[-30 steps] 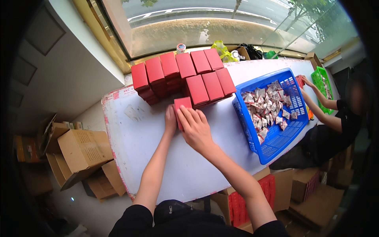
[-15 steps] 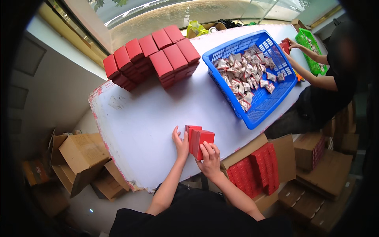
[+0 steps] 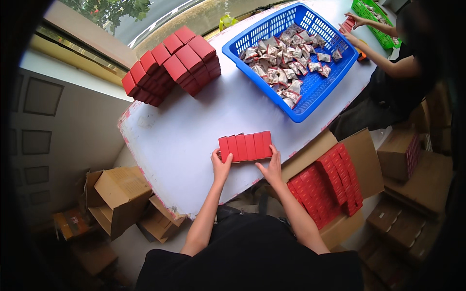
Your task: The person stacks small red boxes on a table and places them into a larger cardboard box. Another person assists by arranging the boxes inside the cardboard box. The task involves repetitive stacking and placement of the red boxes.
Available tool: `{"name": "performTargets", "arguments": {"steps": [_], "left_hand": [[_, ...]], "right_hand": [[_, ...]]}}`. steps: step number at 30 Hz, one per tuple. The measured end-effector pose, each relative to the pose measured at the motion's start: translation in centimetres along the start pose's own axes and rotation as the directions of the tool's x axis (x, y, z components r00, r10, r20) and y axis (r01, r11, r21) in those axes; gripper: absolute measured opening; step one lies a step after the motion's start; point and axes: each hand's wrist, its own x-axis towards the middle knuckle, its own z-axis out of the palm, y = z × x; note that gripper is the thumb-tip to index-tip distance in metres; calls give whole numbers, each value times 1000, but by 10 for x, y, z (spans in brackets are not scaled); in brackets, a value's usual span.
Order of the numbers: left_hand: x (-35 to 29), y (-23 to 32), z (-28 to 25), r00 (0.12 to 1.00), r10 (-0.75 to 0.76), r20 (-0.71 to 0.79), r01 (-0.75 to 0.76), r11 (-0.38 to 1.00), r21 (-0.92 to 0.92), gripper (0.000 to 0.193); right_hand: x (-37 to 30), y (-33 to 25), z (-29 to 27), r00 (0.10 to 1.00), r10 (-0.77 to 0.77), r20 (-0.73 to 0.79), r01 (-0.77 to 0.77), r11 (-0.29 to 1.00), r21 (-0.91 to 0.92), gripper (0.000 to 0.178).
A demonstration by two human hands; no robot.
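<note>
Both hands are apart, one at each end of a short row of narrow red cardboard boxes (image 3: 245, 147) lined up side by side on the white tabletop (image 3: 179, 145), near the edge closest to the wearer. The left hand (image 3: 222, 166) is curled round the left end with its thumb on the front. The right hand (image 3: 272, 167) is spread, fingers against the right end and thumb out below; can't tell how hard it's pressing.

As for print: the row's upturned faces look plain red. The red boxes (image 3: 310, 191) packed in the open brown cardboard carton (image 3: 367, 165) on the right do have small pale markings, way too tiny to read. Same deal with the blurry dark lines on the brown cardboard box (image 3: 124, 186) down left. The little white-and-red packets (image 3: 286, 63) in the blue plastic basket (image 3: 297, 113) carry some pattern, also unreadable.

Further back on the table there's a block of stacked red boxes (image 3: 188, 57), and over on the right a co-worker's hands (image 3: 350, 33) are on more red boxes beside a green plastic basket (image 3: 386, 40).
</note>
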Motion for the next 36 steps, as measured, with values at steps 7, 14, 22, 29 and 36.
{"name": "performTargets", "arguments": {"steps": [7,14,22,29,36], "left_hand": [[10,54,-17,893,343,293,-451,681,577,93],[34,94,6,492,281,824,-869,221,443,106],[46,78,11,390,362,846,-912,279,301,103],[32,79,-13,579,258,774,-810,290,510,103],[37,57,-7,586,347,732,-809,305,503,97]], "right_hand": [[7,10,-7,997,75,27,-74,997,-39,90],[5,7,-9,998,46,43,-42,994,-100,97],[9,8,-8,999,15,32,-11,991,-136,96],[7,19,-5,999,38,1,-37,990,-133,92],[8,18,-4,1000,16,3,-15,992,-125,88]]}}
